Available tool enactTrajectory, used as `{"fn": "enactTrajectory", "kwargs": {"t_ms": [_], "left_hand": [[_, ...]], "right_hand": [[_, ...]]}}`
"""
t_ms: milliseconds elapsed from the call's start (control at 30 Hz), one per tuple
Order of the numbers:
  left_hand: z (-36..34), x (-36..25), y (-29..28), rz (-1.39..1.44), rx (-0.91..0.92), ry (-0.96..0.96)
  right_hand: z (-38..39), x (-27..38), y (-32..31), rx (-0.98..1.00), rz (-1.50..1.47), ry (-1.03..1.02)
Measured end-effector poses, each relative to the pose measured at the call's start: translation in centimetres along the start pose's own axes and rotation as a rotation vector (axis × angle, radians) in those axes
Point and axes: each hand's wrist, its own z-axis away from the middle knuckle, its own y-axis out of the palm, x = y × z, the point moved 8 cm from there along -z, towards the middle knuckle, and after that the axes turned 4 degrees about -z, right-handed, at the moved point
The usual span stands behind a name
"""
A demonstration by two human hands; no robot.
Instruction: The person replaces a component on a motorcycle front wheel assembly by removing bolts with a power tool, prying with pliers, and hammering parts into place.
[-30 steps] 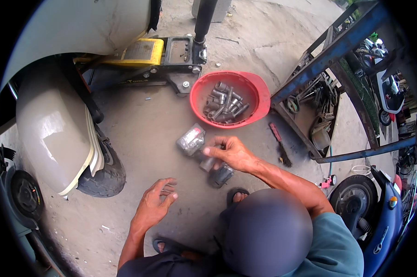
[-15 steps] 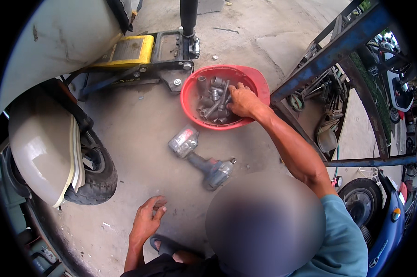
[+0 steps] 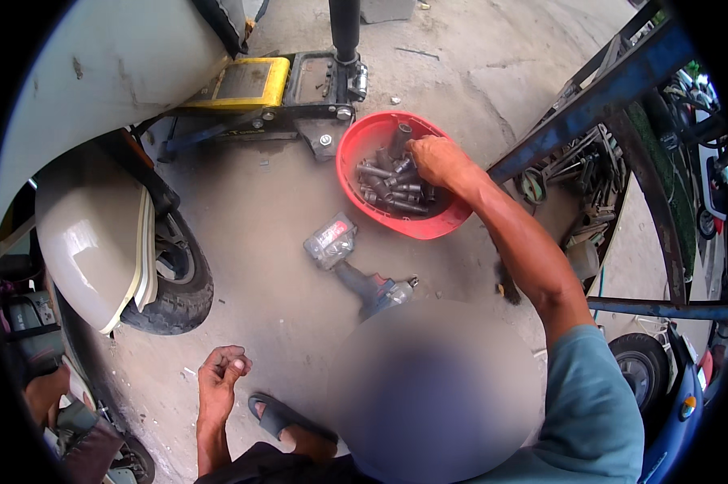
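"Starting from the sockets [image 3: 407, 188]: state their position."

"The metal sockets lie in a loose heap inside the red basin [image 3: 440, 223], which rests on the concrete floor [image 3: 259, 242]. One dark socket [image 3: 399, 139] stands tilted above the others."

"Specify the grip of each hand."

"Right hand [image 3: 440, 161]: inside the basin, reaching over its right rim, fingertips bent together at the tilted socket. Whether they are clamped on it cannot be told. Left hand [image 3: 217, 377]: above the floor, fingers loosely curled, no object visible in it."

"List the surroundings, moving outward."

"A cordless power tool [image 3: 356, 278] lies on the floor just beside the basin, partly hidden. A yellow and black floor jack [image 3: 251, 85] stands beyond; a wheel [image 3: 178, 298] is at the left and a blue metal frame [image 3: 602, 89] at the right."

"Identify hazards and causes."

"A shallow fingertip hold could let a smooth socket slip. Disturbing the loose heap could make neighbouring sockets roll. Forearm pressure on the rim could tip the basin."
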Motion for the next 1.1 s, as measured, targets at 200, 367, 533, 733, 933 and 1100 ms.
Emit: {"fn": "enactTrajectory", "kwargs": {"t_ms": [200, 367, 533, 733, 933, 1100], "left_hand": [[1.1, 0.2, 3.0, 0.002, 0.172, -0.098], [0.4, 0.1, 2.4, -0.028, 0.164, -0.037], [-0.7, 0.9, 3.8, 0.004, 0.220, -0.065], [-3.2, -2.5, 7.4, 0.037, 0.416, 0.054], [-3.4, -5.3, 6.9, 0.242, 0.373, 0.327], [-1.7, 0.4, 3.0, -0.254, 0.506, 0.204]], "right_hand": [[-2.4, 1.3, 1.5, 0.204, 0.195, 0.129], [-0.6, -0.1, 1.8, 0.126, 0.098, 0.209], [6.5, 3.6, -5.4, -0.077, -0.166, 0.110], [12.7, 11.4, -11.0, -0.210, -0.961, -0.165], [12.1, 29.7, -5.7, 0.349, -1.222, -0.280], [11.7, 29.4, -6.7, 0.133, -0.545, -0.475]]}}
